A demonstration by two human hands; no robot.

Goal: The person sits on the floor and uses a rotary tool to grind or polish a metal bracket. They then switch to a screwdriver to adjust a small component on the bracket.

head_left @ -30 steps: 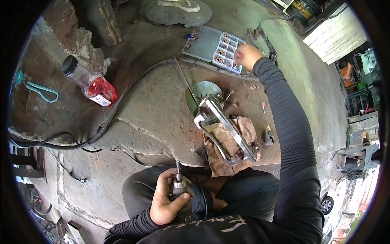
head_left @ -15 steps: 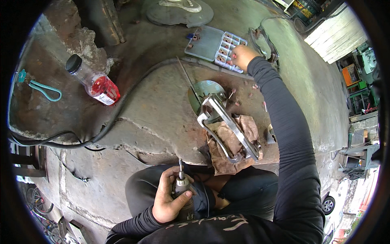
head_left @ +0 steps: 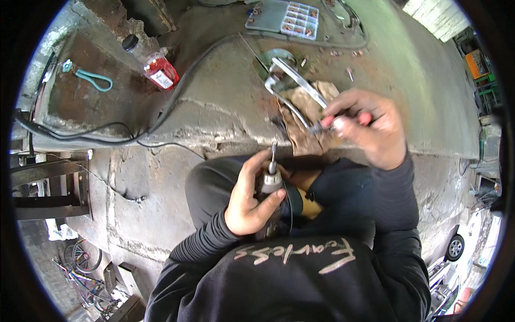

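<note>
My left hand (head_left: 249, 196) is wrapped around a grey die grinder (head_left: 272, 185), whose bare metal spindle points up and away from me. My right hand (head_left: 375, 126), blurred, is closed in a pinch on small reddish pieces (head_left: 328, 122); their exact kind cannot be made out. It hovers over the near end of a shiny bent metal part (head_left: 301, 80). Beneath that part lies a crumpled brown cloth (head_left: 300, 142). A round greenish disc (head_left: 262, 68) sits partly under the metal's far end.
An open clear compartment box (head_left: 268, 19) with small brown pieces lies at the back. A bottle of red liquid (head_left: 161, 72) lies at the left, near a teal cord loop (head_left: 96, 80). A dark ribbed hose (head_left: 182, 88) crosses the concrete slab. Small bits (head_left: 351, 74) are scattered about.
My right hand has come back from the compartment box to above the metal part, now with reddish pieces in its fingers. My left hand still holds the grinder. The whole view has shifted.
</note>
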